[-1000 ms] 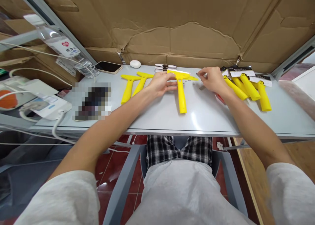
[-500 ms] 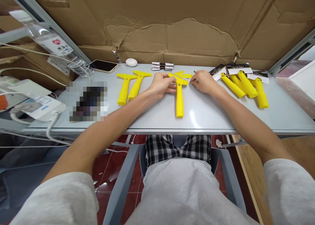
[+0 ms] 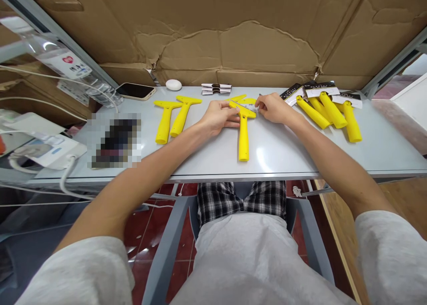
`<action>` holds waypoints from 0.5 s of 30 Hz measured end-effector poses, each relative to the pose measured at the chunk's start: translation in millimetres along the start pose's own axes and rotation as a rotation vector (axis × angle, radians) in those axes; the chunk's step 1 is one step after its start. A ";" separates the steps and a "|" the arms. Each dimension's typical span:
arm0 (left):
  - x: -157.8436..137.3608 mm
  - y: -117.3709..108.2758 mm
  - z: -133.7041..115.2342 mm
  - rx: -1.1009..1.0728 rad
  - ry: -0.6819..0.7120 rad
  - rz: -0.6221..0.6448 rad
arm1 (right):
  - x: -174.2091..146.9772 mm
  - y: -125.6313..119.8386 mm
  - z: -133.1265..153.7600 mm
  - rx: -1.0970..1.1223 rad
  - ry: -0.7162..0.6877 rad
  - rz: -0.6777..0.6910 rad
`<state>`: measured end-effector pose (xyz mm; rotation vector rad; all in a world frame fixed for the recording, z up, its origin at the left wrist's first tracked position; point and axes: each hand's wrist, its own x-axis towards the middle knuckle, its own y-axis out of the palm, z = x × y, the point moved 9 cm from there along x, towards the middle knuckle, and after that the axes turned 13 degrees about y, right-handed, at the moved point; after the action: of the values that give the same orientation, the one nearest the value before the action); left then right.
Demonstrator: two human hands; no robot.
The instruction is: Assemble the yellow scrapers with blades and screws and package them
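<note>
Right of frame centre, the yellow T-shaped plastic tool (image 3: pixel 244 130) points its handle (image 3: pixel 243 141) toward the bottom edge — the left hand (image 3: pixel 217 116), nearer, pinching the left end of its crossbar (image 3: pixel 247 112), the right hand (image 3: pixel 272 108) just beside the other end, grasping an unidentifiable thin grey sliver (image 3: pixel 260 95).

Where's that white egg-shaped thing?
In the head view, the egg-shaped thing sits left of centre near the cardboard, just right of the phone.

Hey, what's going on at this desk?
Someone's left hand holds a yellow T-shaped tool by its head. The right hand, close to that head, pinches a thin piece too small to make out. Two similar yellow tools lie to the left; several more, with printed cards, lie to the right.
</note>
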<state>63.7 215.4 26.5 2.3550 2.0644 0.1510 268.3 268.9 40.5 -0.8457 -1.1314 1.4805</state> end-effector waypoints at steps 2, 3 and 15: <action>1.0 0.7 4.2 -0.039 0.001 0.022 | 0.9 -0.9 -1.6 0.076 -0.011 0.008; 1.6 0.6 5.9 -0.058 0.005 0.029 | 1.6 -1.2 -2.7 0.108 -0.012 0.011; 3.6 3.8 4.6 -0.114 0.087 0.101 | -0.2 0.8 2.6 0.205 -0.013 0.007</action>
<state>68.3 218.8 22.4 2.4252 1.9147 0.3688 265.7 268.1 40.5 -0.6996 -0.9675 1.5796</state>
